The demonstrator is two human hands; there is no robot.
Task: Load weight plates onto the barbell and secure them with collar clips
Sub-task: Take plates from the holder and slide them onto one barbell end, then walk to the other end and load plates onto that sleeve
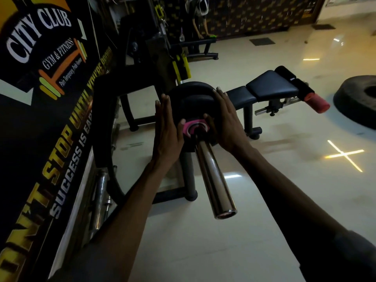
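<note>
A chrome barbell sleeve (pixel 214 180) points toward me from the middle of the view. A black weight plate (pixel 193 98) sits on it, with a pink hub (pixel 188 130) around the bar. My left hand (pixel 166 127) lies flat against the plate's left side, fingers straight, thumb touching the pink hub. My right hand (pixel 225 121) presses the plate's right side with straight fingers, its thumb at the hub. I cannot tell whether the pink part is a collar clip.
A black wall banner (pixel 40 98) with gym lettering fills the left. A black padded bench (pixel 270 86) with roller pads stands behind the plate. A large tyre (pixel 358 100) lies on the pale floor at right. A rack and spare bars (pixel 101 192) stand at lower left.
</note>
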